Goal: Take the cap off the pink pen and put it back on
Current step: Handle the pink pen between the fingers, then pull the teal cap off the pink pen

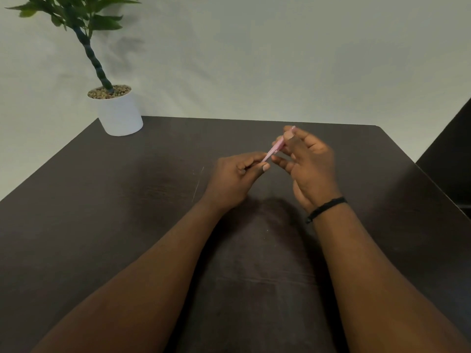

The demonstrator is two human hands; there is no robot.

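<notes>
Both hands hold the pink pen [276,146] above the dark desk [127,200], just right of centre. The left hand [235,178] pinches its lower end between thumb and curled fingers; the right hand [309,159] grips the upper end, other fingers spread loosely. A white potted plant [119,113] stands at the desk's ten o'clock corner

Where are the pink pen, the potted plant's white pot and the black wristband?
pink pen [276,147]: head view, exposed middle of the barrel between both hands.
white pot [119,115]: head view, front wall.
black wristband [328,206]: head view, strap across the right wrist.
</notes>
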